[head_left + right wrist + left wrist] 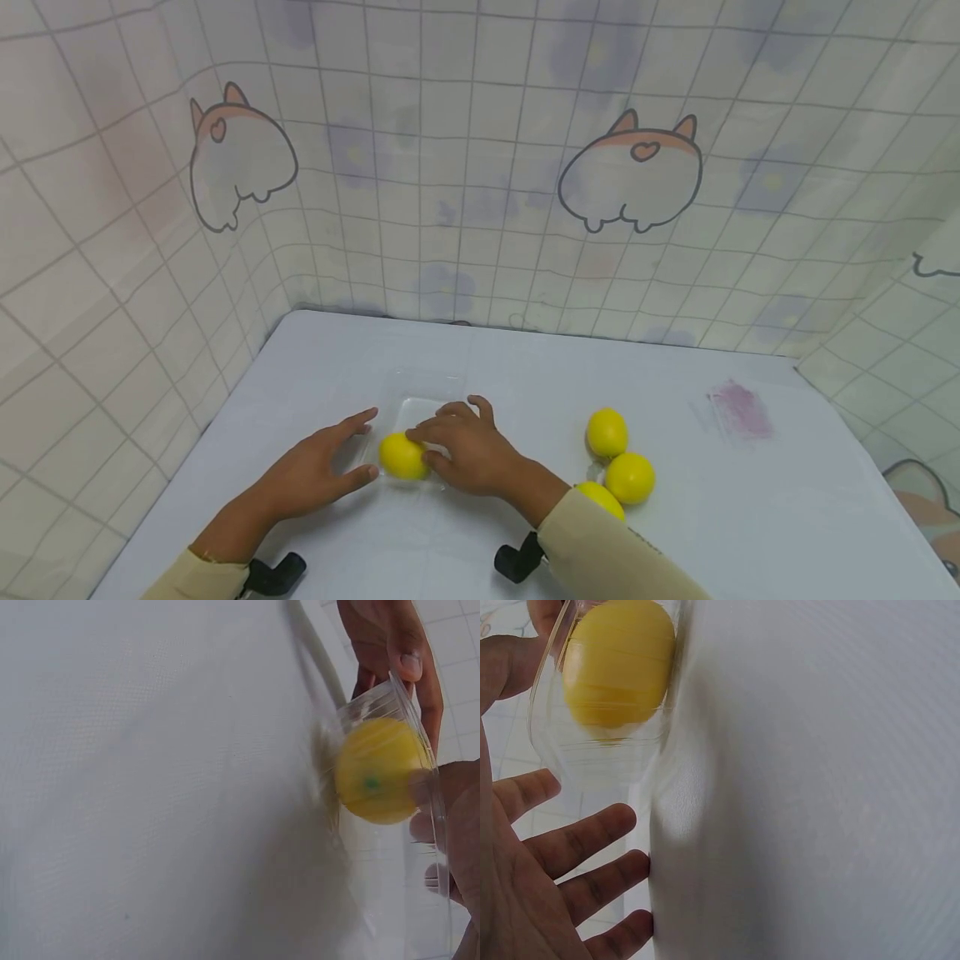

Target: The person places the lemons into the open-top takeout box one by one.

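Note:
A yellow lemon (pixel 402 456) lies in the near end of a clear plastic box (pixel 420 406) on the white table. From the right, my right hand (pixel 472 450) reaches over the box's side, its index finger and thumb bent in against the lemon. Through the clear wall in the right wrist view, fingertips (pixel 421 825) show right beside the lemon (pixel 379 772). On the box's left, my left hand (pixel 309 472) has its fingers spread and holds nothing. In the left wrist view its thumb and index finger are close to the rim of the box (pixel 544 712).
Several more lemons (pixel 630 478) are grouped right of the box, one partly behind the right sleeve (pixel 611 550). A pinkish patch (pixel 741 410) marks the table (pixel 675 550) farther right. Patterned curtains (pixel 510 167) hang behind and at both sides.

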### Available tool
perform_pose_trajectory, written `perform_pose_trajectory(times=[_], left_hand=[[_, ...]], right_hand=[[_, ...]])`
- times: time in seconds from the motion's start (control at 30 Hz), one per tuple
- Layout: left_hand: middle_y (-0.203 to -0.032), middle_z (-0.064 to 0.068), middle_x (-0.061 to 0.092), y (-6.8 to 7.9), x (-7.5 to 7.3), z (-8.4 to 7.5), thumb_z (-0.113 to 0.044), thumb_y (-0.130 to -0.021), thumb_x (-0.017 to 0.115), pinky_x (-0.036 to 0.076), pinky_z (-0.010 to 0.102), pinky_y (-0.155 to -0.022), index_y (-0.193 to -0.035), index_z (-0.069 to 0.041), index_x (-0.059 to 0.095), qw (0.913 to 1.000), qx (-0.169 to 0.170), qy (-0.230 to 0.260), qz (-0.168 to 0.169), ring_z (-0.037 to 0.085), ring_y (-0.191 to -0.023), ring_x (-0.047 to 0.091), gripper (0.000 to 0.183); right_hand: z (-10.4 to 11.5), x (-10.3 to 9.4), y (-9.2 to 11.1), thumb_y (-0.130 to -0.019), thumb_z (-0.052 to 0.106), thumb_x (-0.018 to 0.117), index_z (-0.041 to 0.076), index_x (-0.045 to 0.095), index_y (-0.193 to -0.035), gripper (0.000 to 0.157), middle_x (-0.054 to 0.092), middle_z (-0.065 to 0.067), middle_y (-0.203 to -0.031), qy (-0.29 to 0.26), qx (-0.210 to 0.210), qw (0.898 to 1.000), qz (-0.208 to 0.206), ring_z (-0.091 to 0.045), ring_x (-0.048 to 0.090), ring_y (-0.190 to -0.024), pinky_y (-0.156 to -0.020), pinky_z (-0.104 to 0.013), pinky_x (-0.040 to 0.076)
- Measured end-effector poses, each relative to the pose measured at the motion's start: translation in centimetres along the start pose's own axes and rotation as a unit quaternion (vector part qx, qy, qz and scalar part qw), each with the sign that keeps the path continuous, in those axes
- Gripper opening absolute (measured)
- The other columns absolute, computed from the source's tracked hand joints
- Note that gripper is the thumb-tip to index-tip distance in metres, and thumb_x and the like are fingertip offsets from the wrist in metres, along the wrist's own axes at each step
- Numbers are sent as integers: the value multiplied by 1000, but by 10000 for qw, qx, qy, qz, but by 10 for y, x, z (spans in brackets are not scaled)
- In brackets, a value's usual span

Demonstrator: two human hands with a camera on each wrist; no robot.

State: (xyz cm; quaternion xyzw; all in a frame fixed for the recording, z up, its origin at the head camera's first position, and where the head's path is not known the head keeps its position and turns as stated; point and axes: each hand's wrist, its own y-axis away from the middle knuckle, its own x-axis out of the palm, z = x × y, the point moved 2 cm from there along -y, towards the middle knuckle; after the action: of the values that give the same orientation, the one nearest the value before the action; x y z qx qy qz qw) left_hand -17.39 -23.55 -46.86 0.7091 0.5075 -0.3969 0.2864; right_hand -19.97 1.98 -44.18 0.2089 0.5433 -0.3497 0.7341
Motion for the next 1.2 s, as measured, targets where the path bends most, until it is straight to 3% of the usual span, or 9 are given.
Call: perform_pose_trajectory(times=[0.33, 0.6, 0.93, 1.2], left_hand=[[-145, 6, 59, 0, -1, -1, -63, -91, 68, 38, 67, -108, -160, -26, 38, 10000, 17, 44, 19, 39, -138, 48, 84], [-145, 7, 59, 0, -1, -3, -67, -90, 66, 39, 68, -107, -159, -25, 39, 10000, 3, 28, 4, 39, -137, 49, 86], [-144, 6, 60, 1, -1, -3, -68, -89, 66, 40, 67, -106, -160, -25, 38, 10000, -2, -5, 2, 39, -136, 50, 87], [-145, 8, 59, 0, -1, -4, -69, -89, 66, 40, 67, -106, -159, -25, 39, 10000, -69, -56, 22, 39, -136, 50, 87]], right_hand=[[8, 2, -10, -90, 44, 79, 26, 71, -123, 38, 69, 16, -120, -76, 391, 9992, 47, -16, 50, -128, -119, -55, 18], [14, 6, -19, -88, 50, 79, 26, 64, -139, 59, 66, 14, -130, 136, 540, 9984, 102, -17, 54, -125, -118, -52, 21], [20, 8, -26, -80, 64, 80, 22, 69, -123, 61, 72, 10, -112, 356, 792, 9961, -153, -17, 60, -104, -111, -49, 30], [19, 9, -24, -80, 64, 79, 23, 68, -127, 64, 72, 10, -117, 394, 802, 9957, -227, -18, 59, -111, -113, -49, 31]])
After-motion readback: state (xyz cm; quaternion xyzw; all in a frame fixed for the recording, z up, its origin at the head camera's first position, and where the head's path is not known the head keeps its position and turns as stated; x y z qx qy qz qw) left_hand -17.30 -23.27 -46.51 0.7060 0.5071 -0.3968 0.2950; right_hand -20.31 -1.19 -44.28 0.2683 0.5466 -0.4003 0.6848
